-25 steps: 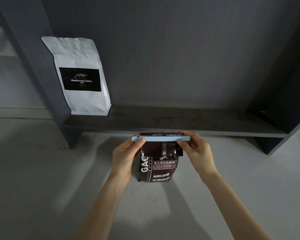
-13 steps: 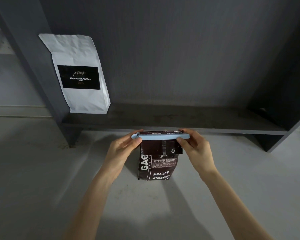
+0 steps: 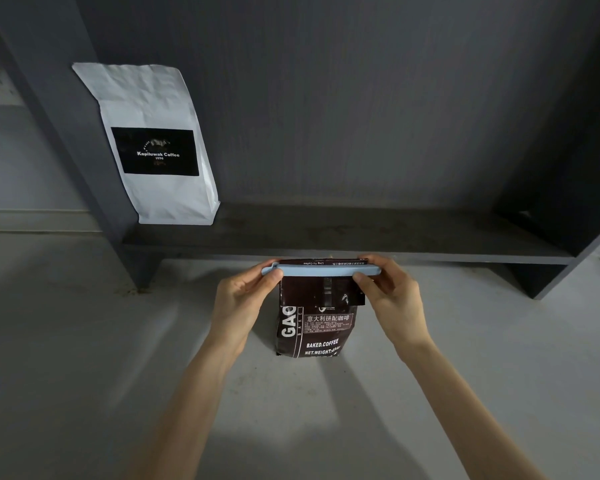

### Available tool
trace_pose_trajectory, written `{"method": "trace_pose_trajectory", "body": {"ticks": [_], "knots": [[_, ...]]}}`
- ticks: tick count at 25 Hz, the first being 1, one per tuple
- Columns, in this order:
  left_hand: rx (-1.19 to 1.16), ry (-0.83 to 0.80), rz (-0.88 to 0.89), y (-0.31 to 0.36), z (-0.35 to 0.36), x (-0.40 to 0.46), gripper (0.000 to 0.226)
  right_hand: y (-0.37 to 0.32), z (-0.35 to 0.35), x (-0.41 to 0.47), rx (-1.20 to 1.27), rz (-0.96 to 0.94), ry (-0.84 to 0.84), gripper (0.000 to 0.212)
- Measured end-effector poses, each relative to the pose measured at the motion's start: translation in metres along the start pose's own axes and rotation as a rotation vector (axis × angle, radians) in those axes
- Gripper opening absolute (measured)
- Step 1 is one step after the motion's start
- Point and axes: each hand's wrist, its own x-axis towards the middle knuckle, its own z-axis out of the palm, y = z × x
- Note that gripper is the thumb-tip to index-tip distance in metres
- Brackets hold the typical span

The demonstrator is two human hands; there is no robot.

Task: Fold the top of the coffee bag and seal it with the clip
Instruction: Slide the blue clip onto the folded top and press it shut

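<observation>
While the dark brown coffee bag (image 3: 312,327) stands upright on the pale bench (image 3: 84,341) just in front of the dark shelf (image 3: 326,233), the left hand (image 3: 243,299) and right hand (image 3: 392,296) each pinch an end of the light blue clip (image 3: 321,271) (lying across the bag's folded top).

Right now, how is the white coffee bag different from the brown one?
The white bag leans on the dark shelf against its side panel; the brown bag stands on the pale counter. No hand touches the white bag; the left hand and right hand hold the brown bag's top. Only the brown bag has a blue clip across it. Both say coffee.
</observation>
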Motion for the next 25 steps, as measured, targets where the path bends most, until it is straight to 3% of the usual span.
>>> {"method": "trace_pose_trajectory", "body": {"ticks": [11, 25], "knots": [[0.100, 0.173, 0.042, -0.004, 0.007, -0.004, 0.016, 0.000, 0.004, 0.002, -0.038, 0.033, 0.030, 0.023], [0.111, -0.067, 0.057, 0.008, -0.004, -0.003, 0.030, -0.002, 0.000, 0.002, -0.032, 0.033, 0.021, 0.024]]}}
